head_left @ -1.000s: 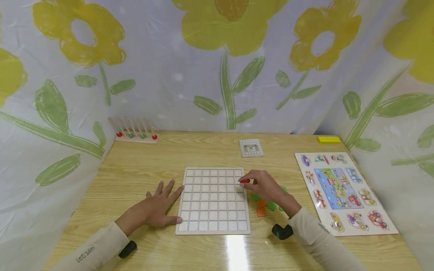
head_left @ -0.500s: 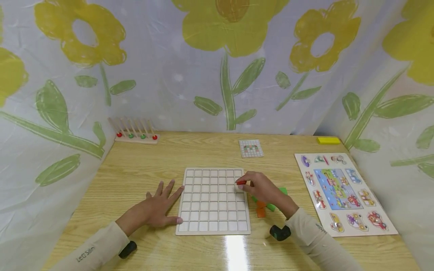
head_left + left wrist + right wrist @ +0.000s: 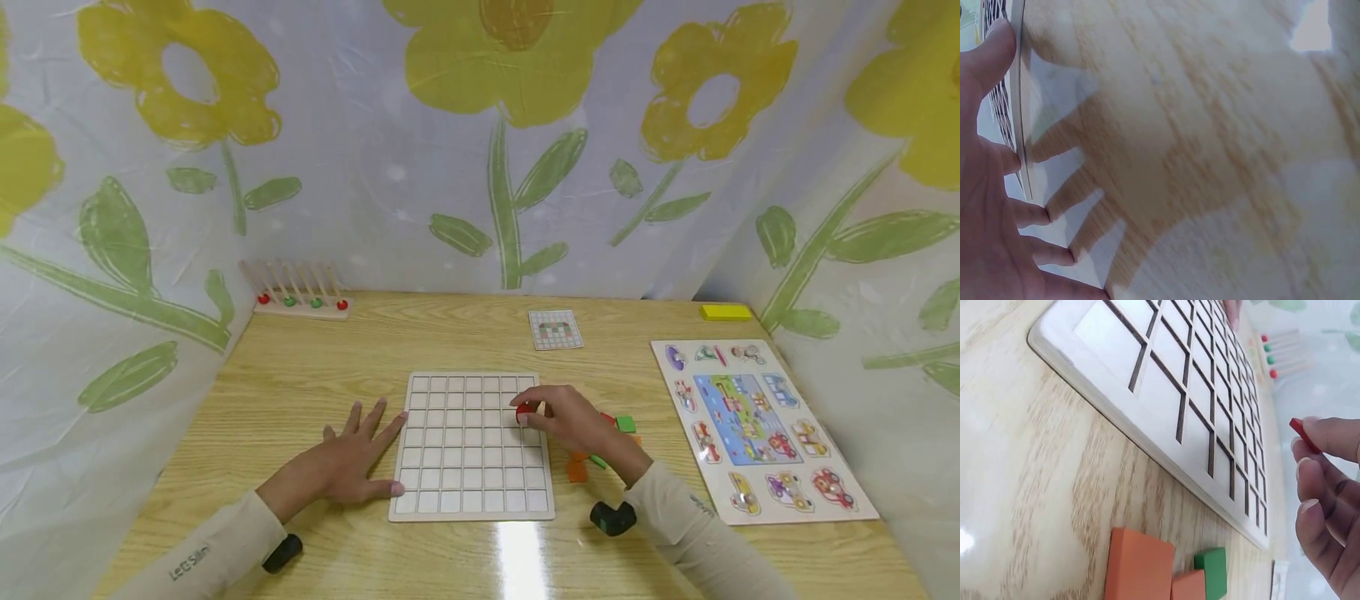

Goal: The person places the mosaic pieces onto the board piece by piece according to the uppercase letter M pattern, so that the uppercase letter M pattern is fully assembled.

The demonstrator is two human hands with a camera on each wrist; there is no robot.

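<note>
My right hand (image 3: 566,418) pinches a small red tile (image 3: 522,412) between thumb and fingers, over the right side of a pale wooden grid board (image 3: 472,516). In the right wrist view the red tile (image 3: 1304,434) is tilted and held above the board. Fingers spread, my left hand (image 3: 348,458) rests at the board's left edge, its thumb and a fingertip touching that edge. Beneath my right forearm lie loose tiles: an orange tile (image 3: 576,472), a green tile (image 3: 625,424) and others partly hidden.
A small card with a coloured grid pattern (image 3: 555,329) lies behind the board. On the right is a vehicle picture puzzle (image 3: 765,429), with a yellow block (image 3: 725,312) behind it. A peg stand with red and green beads (image 3: 302,307) stands at the back left.
My right hand has moved slightly left and toward me over the board, with the red tile turning in its fingers. The left hand has stayed in place.
</note>
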